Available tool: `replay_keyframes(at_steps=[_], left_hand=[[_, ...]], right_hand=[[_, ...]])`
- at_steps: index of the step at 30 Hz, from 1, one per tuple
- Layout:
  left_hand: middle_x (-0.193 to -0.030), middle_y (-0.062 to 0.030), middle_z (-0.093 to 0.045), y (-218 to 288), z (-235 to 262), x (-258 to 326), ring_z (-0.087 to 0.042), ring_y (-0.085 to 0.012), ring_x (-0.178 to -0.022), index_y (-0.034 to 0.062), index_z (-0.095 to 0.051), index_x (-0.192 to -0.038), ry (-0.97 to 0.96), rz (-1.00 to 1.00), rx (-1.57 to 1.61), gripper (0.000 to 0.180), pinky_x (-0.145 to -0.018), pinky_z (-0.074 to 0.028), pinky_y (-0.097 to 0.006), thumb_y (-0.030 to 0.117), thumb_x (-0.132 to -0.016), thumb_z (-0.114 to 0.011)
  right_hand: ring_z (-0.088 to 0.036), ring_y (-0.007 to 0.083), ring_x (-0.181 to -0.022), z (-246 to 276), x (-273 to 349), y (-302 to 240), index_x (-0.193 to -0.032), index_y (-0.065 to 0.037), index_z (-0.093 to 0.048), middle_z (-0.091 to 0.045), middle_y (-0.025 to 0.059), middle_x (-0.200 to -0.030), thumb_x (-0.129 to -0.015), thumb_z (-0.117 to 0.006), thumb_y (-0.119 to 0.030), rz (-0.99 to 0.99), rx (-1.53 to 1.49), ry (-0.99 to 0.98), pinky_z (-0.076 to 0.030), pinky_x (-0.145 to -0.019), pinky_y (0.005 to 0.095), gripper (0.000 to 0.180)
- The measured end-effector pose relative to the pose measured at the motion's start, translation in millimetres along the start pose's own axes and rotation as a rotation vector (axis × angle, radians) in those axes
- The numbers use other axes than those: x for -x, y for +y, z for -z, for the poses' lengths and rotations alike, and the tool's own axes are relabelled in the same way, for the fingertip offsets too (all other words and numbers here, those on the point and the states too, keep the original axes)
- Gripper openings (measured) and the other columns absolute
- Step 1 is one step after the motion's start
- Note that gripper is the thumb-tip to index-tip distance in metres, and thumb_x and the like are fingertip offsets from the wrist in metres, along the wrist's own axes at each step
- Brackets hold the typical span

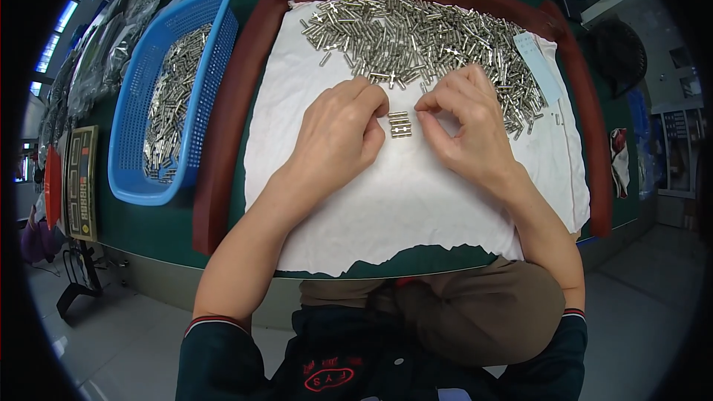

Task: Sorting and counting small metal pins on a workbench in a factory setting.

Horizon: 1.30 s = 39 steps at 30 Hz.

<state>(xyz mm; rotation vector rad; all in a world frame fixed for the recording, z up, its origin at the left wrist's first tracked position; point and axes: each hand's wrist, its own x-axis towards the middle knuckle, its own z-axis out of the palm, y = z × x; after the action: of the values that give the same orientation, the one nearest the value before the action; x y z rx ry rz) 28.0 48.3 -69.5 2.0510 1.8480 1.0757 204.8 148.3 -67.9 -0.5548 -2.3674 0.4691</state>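
Several short metal pins (400, 125) lie side by side in a small stack on the white cloth (371, 200), between my two hands. Just left of them is my left hand (338, 130), its fingers curled inward and closed; whatever they may hold is hidden. My right hand (466, 122) is on the other side, thumb and forefinger tips brought together in a pinch. Anything between those tips is too small to make out. Beyond both hands spreads a large heap of the same shiny metal pins (401, 33).
A dark red wooden frame (245, 111) borders the cloth left, right and at the back. Left of it, a blue plastic basket (212, 52) holds more pins. A pale blue paper strip (536, 67) lies by the heap's right edge. The table (160, 234) is green.
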Motion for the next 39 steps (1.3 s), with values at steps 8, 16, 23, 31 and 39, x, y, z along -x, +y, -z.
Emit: replay_keyframes(at_steps=[8, 16, 23, 31, 39], left_hand=[[-0.082, -0.0137, -0.06, 2.8, 2.5, -0.5, -0.06, -0.0297, -0.074, -0.0022, -0.062, -0.089, -0.002, 0.021, 0.022, 0.015, -0.066, -0.049, -0.037, -0.003, -0.074, -0.061], [-0.089, -0.0123, -0.059, 10.5, 1.6, 1.8, -0.06, -0.0303, -0.081, -0.002, -0.065, -0.093, -0.069, -0.062, -0.113, 0.025, -0.071, -0.05, -0.039, 0.008, -0.071, -0.07], [-0.088, -0.0111, -0.059, 14.6, -1.4, 1.7, -0.06, -0.0292, -0.079, -0.0007, -0.065, -0.089, -0.082, -0.086, -0.169, 0.02, -0.07, -0.05, -0.039, 0.005, -0.07, -0.071], [-0.081, -0.0109, -0.054, 14.3, -9.0, 2.9, -0.058, -0.0275, -0.071, 0.0005, -0.062, -0.082, -0.04, -0.193, -0.332, 0.015, -0.066, -0.049, -0.038, 0.003, -0.07, -0.071], [-0.079, -0.0112, -0.053, 15.1, -10.0, 3.5, -0.057, -0.027, -0.07, -0.0008, -0.059, -0.079, -0.053, -0.224, -0.34, 0.014, -0.064, -0.049, -0.038, 0.001, -0.068, -0.068]], right_hand=[[-0.049, 0.0251, -0.096, 7.6, -2.4, -9.6, -0.091, -0.003, -0.07, -0.058, 0.0065, -0.091, -0.066, -0.071, -0.01, 0.066, 0.022, -0.104, -0.039, -0.086, 0.038, 0.026], [-0.05, 0.0257, -0.095, 5.0, 0.5, -11.0, -0.096, -0.003, -0.071, -0.056, 0.0055, -0.091, -0.065, -0.074, -0.013, 0.131, 0.128, -0.159, -0.039, -0.086, 0.0397, 0.033], [-0.051, 0.0235, -0.091, -1.1, -1.1, -13.9, -0.079, -0.003, -0.068, -0.057, 0.0046, -0.083, -0.064, -0.073, -0.01, 0.212, 0.208, -0.117, -0.04, -0.081, 0.0375, 0.017], [-0.051, 0.0224, -0.086, -3.9, -3.0, -18.1, -0.067, -0.004, -0.064, -0.056, 0.0048, -0.075, -0.064, -0.069, -0.01, 0.235, 0.285, -0.084, -0.04, -0.074, 0.0356, 0.008], [-0.051, 0.0229, -0.088, -7.5, 1.2, -18.7, -0.066, -0.004, -0.064, -0.057, 0.0046, -0.074, -0.065, -0.07, -0.01, 0.202, 0.288, -0.084, -0.04, -0.074, 0.0361, 0.008]])
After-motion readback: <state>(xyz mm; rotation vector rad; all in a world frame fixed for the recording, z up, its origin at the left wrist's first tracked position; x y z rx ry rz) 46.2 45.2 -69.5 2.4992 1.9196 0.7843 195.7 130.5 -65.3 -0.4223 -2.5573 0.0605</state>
